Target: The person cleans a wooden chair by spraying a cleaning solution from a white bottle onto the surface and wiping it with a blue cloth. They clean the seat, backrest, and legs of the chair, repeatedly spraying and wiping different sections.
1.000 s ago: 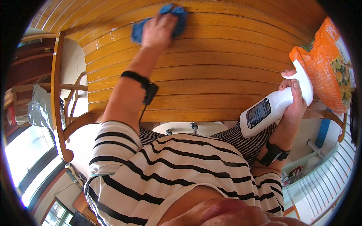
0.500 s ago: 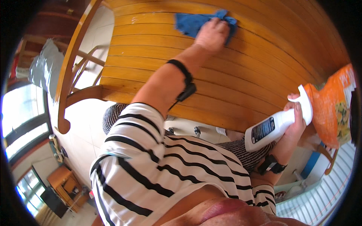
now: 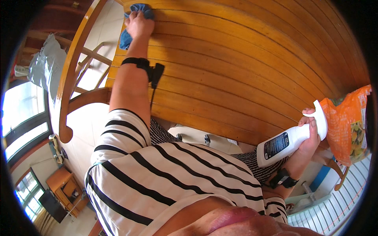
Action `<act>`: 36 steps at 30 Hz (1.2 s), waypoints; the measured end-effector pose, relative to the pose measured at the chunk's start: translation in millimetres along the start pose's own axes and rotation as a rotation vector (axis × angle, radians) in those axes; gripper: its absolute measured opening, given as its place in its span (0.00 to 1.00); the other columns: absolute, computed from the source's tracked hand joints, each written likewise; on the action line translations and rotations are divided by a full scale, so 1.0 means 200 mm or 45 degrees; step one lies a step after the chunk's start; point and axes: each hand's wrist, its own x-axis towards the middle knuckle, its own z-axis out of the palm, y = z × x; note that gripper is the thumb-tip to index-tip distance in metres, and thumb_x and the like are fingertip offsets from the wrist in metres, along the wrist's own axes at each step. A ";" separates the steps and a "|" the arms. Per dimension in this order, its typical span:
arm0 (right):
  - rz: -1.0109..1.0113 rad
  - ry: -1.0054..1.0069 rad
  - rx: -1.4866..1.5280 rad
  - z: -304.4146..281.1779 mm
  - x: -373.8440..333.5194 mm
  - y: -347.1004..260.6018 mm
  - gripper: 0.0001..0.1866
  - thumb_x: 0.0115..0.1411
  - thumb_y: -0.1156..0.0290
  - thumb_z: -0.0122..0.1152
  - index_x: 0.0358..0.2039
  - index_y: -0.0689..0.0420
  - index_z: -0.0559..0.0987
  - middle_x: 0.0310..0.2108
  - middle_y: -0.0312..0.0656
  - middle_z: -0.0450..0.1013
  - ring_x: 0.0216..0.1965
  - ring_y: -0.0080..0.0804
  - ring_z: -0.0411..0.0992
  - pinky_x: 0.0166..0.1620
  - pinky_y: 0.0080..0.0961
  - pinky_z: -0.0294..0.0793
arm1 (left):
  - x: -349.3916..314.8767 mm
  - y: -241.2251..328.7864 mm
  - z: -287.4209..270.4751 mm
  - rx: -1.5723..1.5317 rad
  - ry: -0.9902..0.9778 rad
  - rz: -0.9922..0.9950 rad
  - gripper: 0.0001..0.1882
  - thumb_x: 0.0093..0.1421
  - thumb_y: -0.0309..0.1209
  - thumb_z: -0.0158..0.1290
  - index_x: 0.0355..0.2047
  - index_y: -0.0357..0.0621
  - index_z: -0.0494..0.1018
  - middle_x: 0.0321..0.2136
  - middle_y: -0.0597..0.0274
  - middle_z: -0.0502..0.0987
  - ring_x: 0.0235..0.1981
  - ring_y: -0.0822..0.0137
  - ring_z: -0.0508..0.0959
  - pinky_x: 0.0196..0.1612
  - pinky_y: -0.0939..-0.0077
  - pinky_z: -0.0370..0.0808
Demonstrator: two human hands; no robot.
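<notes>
My left hand (image 3: pixel 141 26) is at the far left end of the slatted wooden bench seat (image 3: pixel 212 74), fingers closed over a blue cloth (image 3: pixel 125 39) pressed on the slats. Parts of the cloth stick out in front of the hand and below it. In my right hand (image 3: pixel 311 137) is a white spray bottle (image 3: pixel 281 146) with a dark label, gripped round the neck near its white trigger head. The bottle is tilted over my lap by the bench's near right edge, its base toward my body.
An orange printed bag (image 3: pixel 346 129) stands at the right end of the bench, close to the spray head. The bench's curved wooden armrest (image 3: pixel 75 67) rises at the left. Beyond it hang grey plastic wrapping (image 3: pixel 48 65) and a window (image 3: pixel 25 104). A wooden cabinet (image 3: pixel 67 188) stands lower left.
My left hand has slid the blue cloth leftward along the bench to its left end, and the cloth is more bunched. My right hand and the spray bottle have barely shifted.
</notes>
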 end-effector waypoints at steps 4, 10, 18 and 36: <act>0.035 -0.008 0.004 0.00 0.01 0.01 0.18 0.59 0.66 0.55 0.45 0.66 0.72 0.41 0.50 0.70 0.31 0.26 0.67 0.34 0.20 0.65 | -0.19 0.42 -0.08 0.180 0.160 0.237 0.20 0.54 0.36 0.51 0.47 0.46 0.75 0.50 0.58 0.72 0.52 0.59 0.69 0.55 0.62 0.63; 0.057 -0.018 -0.047 0.01 0.01 0.01 0.19 0.58 0.65 0.56 0.44 0.66 0.73 0.42 0.50 0.70 0.31 0.26 0.66 0.33 0.19 0.65 | -0.36 0.79 -0.17 -0.376 0.089 0.793 0.27 0.48 0.31 0.55 0.52 0.51 0.72 0.52 0.62 0.68 0.56 0.53 0.65 0.57 0.55 0.64; 0.077 -0.005 -0.061 -0.01 0.00 0.02 0.20 0.58 0.66 0.56 0.46 0.67 0.72 0.42 0.51 0.70 0.29 0.26 0.66 0.34 0.19 0.65 | -0.01 -0.17 0.02 -0.088 0.210 -0.004 0.25 0.52 0.39 0.55 0.53 0.62 0.73 0.55 0.55 0.69 0.56 0.46 0.66 0.58 0.54 0.64; 0.109 -0.055 -0.088 -0.05 0.00 0.02 0.21 0.59 0.67 0.56 0.49 0.68 0.70 0.42 0.50 0.70 0.29 0.24 0.67 0.35 0.19 0.67 | -0.09 0.02 -0.08 0.028 0.042 -0.008 0.29 0.55 0.44 0.54 0.58 0.55 0.68 0.58 0.56 0.66 0.57 0.49 0.64 0.56 0.58 0.68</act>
